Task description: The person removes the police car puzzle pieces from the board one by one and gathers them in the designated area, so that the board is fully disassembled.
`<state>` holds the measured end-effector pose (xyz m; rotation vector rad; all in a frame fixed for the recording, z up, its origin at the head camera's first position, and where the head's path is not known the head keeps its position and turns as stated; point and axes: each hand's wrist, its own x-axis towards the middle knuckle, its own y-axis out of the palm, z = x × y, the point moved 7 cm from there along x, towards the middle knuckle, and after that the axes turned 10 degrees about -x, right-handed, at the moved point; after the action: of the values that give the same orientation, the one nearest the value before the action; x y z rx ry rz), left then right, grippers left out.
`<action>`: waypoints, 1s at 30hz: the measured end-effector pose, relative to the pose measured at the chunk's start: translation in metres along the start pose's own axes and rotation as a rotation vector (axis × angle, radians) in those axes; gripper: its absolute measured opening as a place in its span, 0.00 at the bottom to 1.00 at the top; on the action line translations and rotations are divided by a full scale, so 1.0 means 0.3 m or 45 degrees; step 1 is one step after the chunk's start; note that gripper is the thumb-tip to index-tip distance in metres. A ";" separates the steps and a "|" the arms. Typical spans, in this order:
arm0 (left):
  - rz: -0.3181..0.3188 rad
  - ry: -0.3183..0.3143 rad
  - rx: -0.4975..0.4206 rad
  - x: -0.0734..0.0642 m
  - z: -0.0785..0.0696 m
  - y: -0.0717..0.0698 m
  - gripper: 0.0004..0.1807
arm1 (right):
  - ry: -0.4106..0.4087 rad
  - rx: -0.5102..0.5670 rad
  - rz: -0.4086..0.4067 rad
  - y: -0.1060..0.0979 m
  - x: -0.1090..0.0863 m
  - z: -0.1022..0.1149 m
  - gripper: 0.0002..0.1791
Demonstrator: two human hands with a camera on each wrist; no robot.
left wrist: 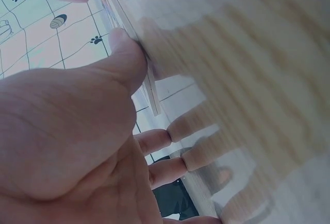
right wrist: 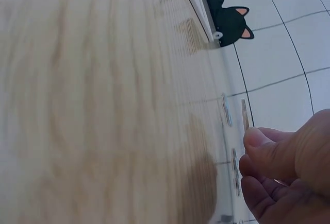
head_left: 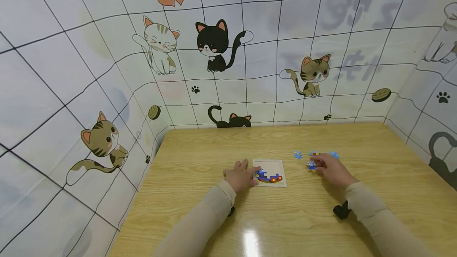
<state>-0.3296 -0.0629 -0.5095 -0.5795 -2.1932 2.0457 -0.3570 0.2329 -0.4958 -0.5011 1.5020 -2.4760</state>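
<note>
While the left hand (head_left: 242,176) lies with fingers spread wide at the puzzle tray's (head_left: 273,165) left edge, the right hand (head_left: 334,170) pinches a blue puzzle piece (head_left: 311,165) over the counter (head_left: 200,150), right of the tray. Its free end points left; fingers hide its long axis. Loose pieces (head_left: 298,155) lie toward the counter's far edge.

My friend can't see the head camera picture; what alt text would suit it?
A person's right hand pinches a small, mostly blue puzzle piece while the left hand touches a partly filled puzzle tray on a wood-grain table. More pieces lie near the right hand; behind the table, a wall shows cartoon cats.
</note>
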 end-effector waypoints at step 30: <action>0.022 -0.003 0.017 0.002 0.001 0.002 0.32 | 0.003 -0.116 0.101 -0.012 -0.003 -0.081 0.23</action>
<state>-0.3302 -0.0630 -0.5103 -0.5973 -2.1816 2.0685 -0.3657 0.2548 -0.5032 -0.4452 1.6096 -2.3582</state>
